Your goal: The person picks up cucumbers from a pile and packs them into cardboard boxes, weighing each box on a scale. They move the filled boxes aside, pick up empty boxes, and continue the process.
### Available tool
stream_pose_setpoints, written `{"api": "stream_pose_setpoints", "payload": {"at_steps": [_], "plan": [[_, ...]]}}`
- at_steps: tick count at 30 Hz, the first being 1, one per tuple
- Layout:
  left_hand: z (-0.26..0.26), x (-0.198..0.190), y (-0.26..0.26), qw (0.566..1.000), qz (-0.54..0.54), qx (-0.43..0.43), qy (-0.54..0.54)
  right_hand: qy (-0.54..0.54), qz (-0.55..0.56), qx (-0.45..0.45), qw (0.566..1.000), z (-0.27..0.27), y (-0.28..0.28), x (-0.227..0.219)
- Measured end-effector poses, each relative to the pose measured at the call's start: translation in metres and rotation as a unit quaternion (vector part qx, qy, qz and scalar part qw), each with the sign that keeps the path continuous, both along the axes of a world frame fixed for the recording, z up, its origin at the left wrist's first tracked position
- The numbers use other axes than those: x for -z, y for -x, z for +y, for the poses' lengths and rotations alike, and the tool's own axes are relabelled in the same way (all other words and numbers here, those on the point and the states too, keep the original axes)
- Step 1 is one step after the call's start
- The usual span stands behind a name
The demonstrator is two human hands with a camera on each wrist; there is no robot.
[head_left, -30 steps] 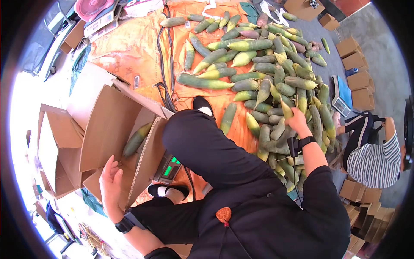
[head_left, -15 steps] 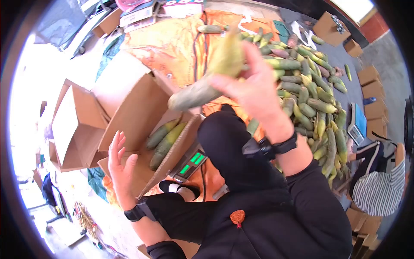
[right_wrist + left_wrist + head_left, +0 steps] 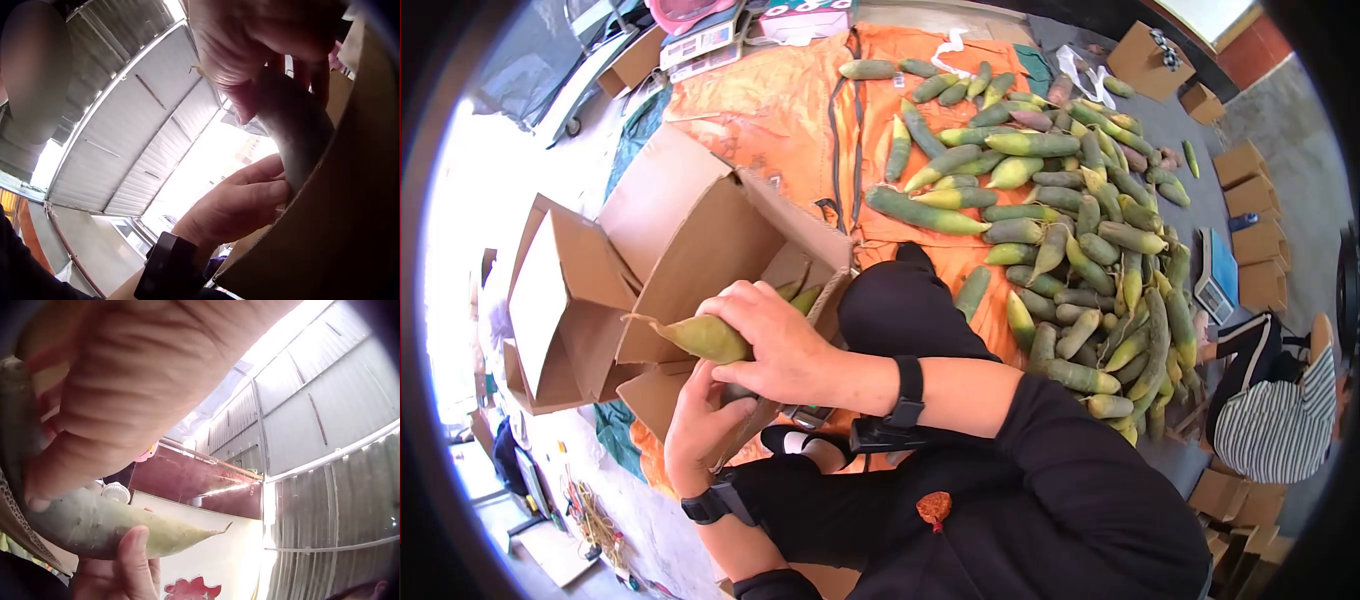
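Both hands hold one green radish (image 3: 705, 340) with a pale yellow-green tapered end, over the near edge of an upright-flapped cardboard box (image 3: 700, 250). My right hand (image 3: 780, 350) grips it from above near the tapered end, which points left. My left hand (image 3: 700, 425) holds it lower down, by the blunt grey-green end. In the left wrist view, the thumb of the left hand (image 3: 137, 387) lies along the radish's side, and the right hand (image 3: 128, 569) pinches nearer the tip. Another radish (image 3: 807, 299) shows inside the box, partly hidden by the right hand.
A large pile of green radishes (image 3: 1090, 260) lies on an orange sheet (image 3: 800, 120) to the right. Other open cartons (image 3: 570, 290) stand left of the box. A digital scale (image 3: 808, 416) is mostly hidden beside the box. At far right a person in a striped top (image 3: 1275, 425) bends near a blue-topped scale (image 3: 1216, 268).
The right hand took a radish from the pile and brought it left to the box. The left hand, earlier free with spread fingers beside the box, now holds this radish too.
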State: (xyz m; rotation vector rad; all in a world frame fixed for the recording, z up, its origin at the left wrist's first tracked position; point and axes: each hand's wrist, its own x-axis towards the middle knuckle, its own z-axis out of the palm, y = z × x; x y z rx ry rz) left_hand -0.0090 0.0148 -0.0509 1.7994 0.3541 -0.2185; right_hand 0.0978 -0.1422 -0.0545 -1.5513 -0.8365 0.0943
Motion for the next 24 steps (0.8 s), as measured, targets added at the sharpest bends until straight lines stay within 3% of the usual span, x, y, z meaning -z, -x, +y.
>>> {"api": "stream_pose_setpoints", "payload": {"at_steps": [4, 6, 7, 9, 10, 12, 14, 16, 19, 22, 24], "plan": [[-0.009, -0.011, -0.007, 0.992, 0.073, 0.036, -0.096, -0.017, 0.048, 0.001, 0.999, -0.003, 0.000, -0.004], [-0.008, -0.009, -0.005, 0.998, 0.052, -0.009, 0.023, -0.011, 0.058, 0.000, 0.998, -0.014, -0.006, -0.009], [-0.007, -0.008, -0.006, 0.998, 0.054, -0.005, 0.024, -0.027, 0.061, 0.014, 0.998, -0.020, -0.011, -0.012], [-0.002, -0.004, -0.007, 0.997, 0.074, -0.013, -0.035, -0.031, 0.046, 0.026, 0.998, -0.042, -0.026, -0.024], [0.003, -0.002, -0.006, 0.994, 0.084, -0.018, -0.064, -0.030, -0.020, 0.062, 0.997, -0.055, -0.036, -0.022], [0.021, 0.013, -0.003, 0.987, 0.096, 0.036, -0.123, 0.001, 0.005, 0.085, 0.996, -0.093, -0.053, -0.024], [0.021, 0.015, -0.006, 0.934, 0.197, 0.080, -0.287, 0.041, -0.022, 0.156, 0.987, -0.132, -0.072, 0.001], [0.021, 0.021, -0.005, 0.926, 0.198, 0.089, -0.309, 0.132, 0.064, 0.188, 0.971, -0.181, -0.082, 0.028], [0.020, 0.031, -0.001, 0.917, 0.192, 0.101, -0.335, 0.363, 0.070, 0.203, 0.907, -0.273, -0.081, 0.086], [0.019, 0.035, -0.003, 0.918, 0.170, 0.106, -0.342, 0.571, 0.145, 0.185, 0.787, -0.370, -0.060, 0.146], [0.022, 0.039, -0.003, 0.918, 0.162, 0.110, -0.344, 0.671, 0.194, 0.162, 0.697, -0.413, -0.037, 0.155]]}}
